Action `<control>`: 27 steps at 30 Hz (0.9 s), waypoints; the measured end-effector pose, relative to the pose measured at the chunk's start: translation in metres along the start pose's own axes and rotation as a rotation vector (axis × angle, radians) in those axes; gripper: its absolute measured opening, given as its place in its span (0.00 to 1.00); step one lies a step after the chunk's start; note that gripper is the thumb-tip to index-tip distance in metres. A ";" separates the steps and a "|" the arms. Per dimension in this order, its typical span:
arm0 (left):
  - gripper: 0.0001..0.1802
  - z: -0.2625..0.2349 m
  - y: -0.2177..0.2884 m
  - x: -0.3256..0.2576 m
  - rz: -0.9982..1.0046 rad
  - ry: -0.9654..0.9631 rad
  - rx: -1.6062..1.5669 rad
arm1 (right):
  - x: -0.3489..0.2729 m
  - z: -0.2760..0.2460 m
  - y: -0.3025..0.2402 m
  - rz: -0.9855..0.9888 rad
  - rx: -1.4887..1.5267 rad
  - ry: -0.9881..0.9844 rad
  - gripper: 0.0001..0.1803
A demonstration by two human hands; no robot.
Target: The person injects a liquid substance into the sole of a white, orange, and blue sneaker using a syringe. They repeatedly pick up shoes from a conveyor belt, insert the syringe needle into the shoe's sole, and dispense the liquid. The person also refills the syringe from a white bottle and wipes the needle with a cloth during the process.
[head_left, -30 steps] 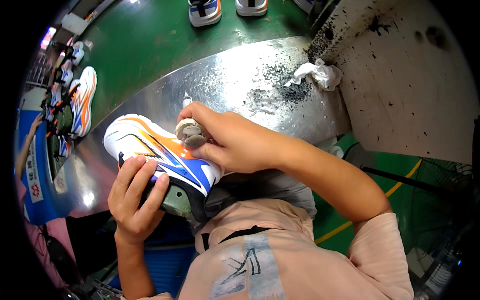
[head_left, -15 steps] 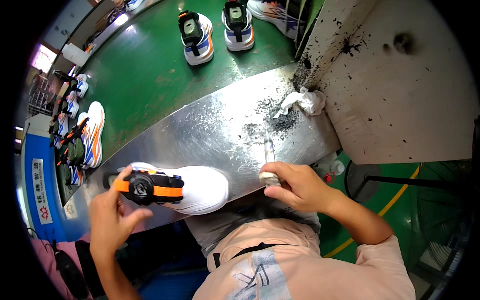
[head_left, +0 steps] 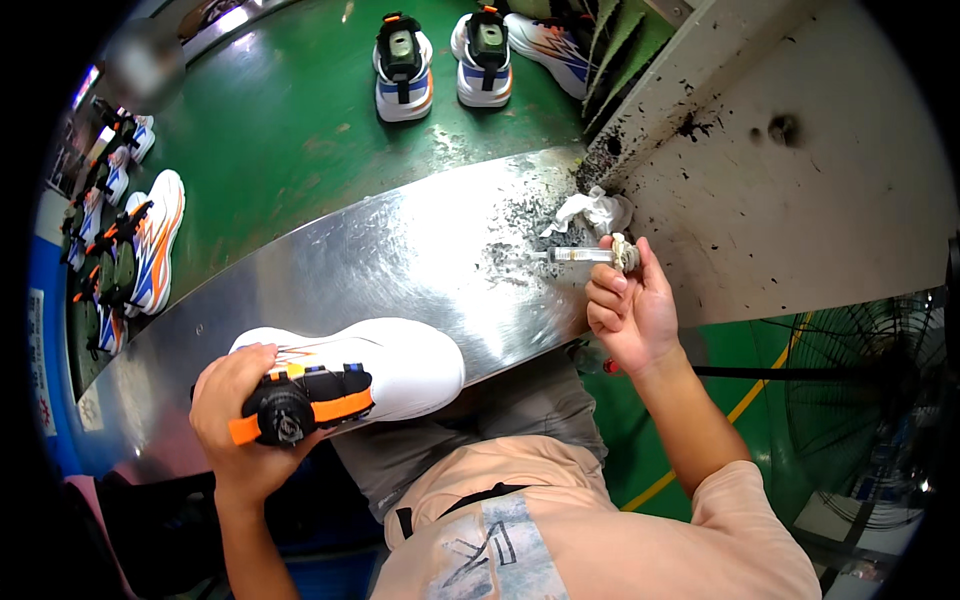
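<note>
What changed: Half a second ago, the syringe (head_left: 580,255) pointed away from the person, by the worktop's (head_left: 330,270) near edge. Now it is farther in and turned sideways, tip to the left. The white shoe (head_left: 405,365) has stayed by the near edge. A second ago it was tipped on its side, with the right hand against it.
Left hand (head_left: 230,425): wrapped around the shoe's heel end, holding it, with the toe pointing right.
Right hand (head_left: 630,315): palm showing, thumb and fingers pinching a pale, lumpy wad (head_left: 625,254) at the syringe's back end.
Shoe: at the left part of the near edge, poking out past it, well apart from the right hand. I can't tell if it touches the metal.
Syringe: over the right end, near some crumpled white paper (head_left: 597,212).
Worktop: shiny metal, with dark specks (head_left: 505,262) near its far right corner.
Green table (head_left: 290,140): past the far edge. More shoes (head_left: 155,245) line its left side.
Room: a spotty pale panel (head_left: 800,180) at the right end, a dark fan (head_left: 860,370), and green floor with a yellow line (head_left: 755,395).
</note>
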State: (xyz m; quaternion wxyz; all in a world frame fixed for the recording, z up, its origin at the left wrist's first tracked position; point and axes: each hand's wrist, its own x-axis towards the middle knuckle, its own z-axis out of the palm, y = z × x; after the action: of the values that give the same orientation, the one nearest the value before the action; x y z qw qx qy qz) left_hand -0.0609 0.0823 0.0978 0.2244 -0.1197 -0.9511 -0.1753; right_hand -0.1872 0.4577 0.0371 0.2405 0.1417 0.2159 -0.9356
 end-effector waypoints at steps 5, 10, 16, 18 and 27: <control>0.36 -0.016 -0.009 -0.009 -0.186 -0.020 0.060 | -0.016 0.012 0.004 -0.103 -0.477 -0.033 0.21; 0.36 -0.052 -0.077 -0.051 -0.925 0.067 0.044 | -0.029 0.007 0.023 -0.119 -1.257 -0.192 0.13; 0.18 0.001 0.006 -0.001 -0.155 0.352 0.155 | -0.057 -0.020 0.025 -0.516 -1.376 -0.051 0.12; 0.06 0.066 0.073 0.062 -0.031 0.065 -0.254 | -0.066 -0.028 0.025 -0.557 -1.285 0.120 0.13; 0.05 0.235 0.144 0.194 0.259 -0.144 -0.061 | -0.082 -0.022 0.012 -0.656 -1.074 0.319 0.21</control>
State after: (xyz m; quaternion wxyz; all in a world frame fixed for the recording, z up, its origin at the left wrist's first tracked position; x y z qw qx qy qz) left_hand -0.2766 0.3333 0.0318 0.1725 -0.2605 -0.9355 -0.1648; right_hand -0.1081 0.4908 0.0440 -0.0555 0.0658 0.7190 -0.6897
